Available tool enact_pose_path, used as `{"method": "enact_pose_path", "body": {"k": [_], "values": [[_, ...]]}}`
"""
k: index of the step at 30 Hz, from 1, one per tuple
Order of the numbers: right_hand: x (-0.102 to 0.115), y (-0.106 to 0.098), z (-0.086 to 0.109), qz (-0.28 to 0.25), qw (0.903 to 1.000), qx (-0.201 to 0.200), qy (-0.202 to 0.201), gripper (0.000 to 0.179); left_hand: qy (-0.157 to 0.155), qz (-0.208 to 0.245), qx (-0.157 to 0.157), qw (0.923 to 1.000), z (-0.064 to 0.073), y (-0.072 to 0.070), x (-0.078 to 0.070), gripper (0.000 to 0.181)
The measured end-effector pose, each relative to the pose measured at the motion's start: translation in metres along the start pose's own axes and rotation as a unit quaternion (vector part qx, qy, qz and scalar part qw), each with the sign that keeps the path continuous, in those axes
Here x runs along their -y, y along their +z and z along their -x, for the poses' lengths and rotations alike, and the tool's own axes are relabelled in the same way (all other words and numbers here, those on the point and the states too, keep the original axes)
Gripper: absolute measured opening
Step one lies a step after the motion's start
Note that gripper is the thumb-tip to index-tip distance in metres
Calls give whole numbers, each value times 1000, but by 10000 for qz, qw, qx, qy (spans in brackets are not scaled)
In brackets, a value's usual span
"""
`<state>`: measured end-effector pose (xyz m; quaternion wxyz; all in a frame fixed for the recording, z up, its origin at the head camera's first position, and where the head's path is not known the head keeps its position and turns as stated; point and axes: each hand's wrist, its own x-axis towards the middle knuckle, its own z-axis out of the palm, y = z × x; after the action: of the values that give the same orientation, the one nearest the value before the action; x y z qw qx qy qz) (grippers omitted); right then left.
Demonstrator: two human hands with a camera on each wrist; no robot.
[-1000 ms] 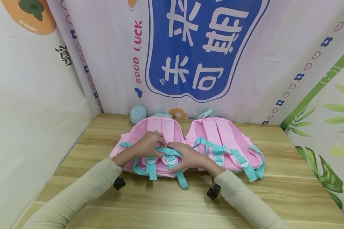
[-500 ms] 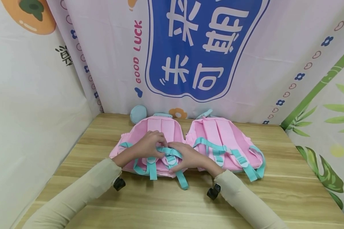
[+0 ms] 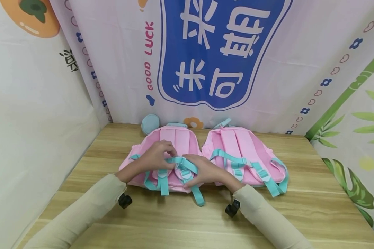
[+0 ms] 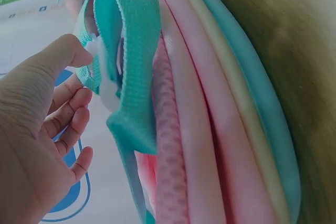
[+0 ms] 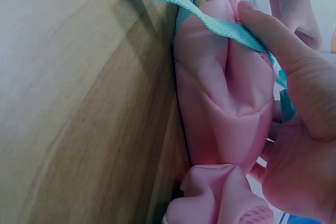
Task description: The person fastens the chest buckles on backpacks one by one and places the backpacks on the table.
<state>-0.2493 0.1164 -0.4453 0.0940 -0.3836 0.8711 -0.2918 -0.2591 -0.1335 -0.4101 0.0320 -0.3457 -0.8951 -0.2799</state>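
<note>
Two pink backpacks lie side by side, straps up: a left backpack [image 3: 187, 140] and a right backpack [image 3: 233, 138]. Both hands work at the left one. My left hand [image 3: 156, 155] pinches a teal strap [image 4: 139, 24] between thumb and index finger, its other fingers loosely curled. A small white plastic piece [image 4: 109, 95] shows on the webbing. My right hand [image 3: 204, 169] curves round the teal strap [image 3: 190, 166] on the bag's right side, above a white buckle [image 3: 186, 174]. In the right wrist view its thumb reaches over the pink fabric; its fingertips are partly hidden.
Both bags rest on a wooden table [image 3: 174, 221] near the back wall cloth [image 3: 127, 86]. A round pale-blue piece [image 3: 150, 124] sits behind the left bag. Loose teal strap ends [image 3: 198, 196] hang toward the front. Printed cloths also stand at both sides.
My left hand has moved slightly left and up with the strap, drawing it a little away from the right hand. The right hand and both bags have stayed nearly still.
</note>
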Motion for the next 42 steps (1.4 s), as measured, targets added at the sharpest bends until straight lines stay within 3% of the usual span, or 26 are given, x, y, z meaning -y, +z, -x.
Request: {"method": "enact_pose_path", "body": {"k": [19,28,33,38,42], "values": [[0,1,0,38,9999,72,94,102,431,269,-383,9980,19,-5,14,22],[3,1,1,50,9998,86,148,103,525,263,-557,9967,22,-5,13,25],[2,1,1,2,9998,97,175,103,1005,214,-667,9925,23,-10,10,23],[1,1,1,-6,9998,87,175,102,1620,483,-927,9812,25,-16,9,20],[0,1,2,0,9998,87,175,102,1691,561,-1038,9785,28,-20,9,18]]}}
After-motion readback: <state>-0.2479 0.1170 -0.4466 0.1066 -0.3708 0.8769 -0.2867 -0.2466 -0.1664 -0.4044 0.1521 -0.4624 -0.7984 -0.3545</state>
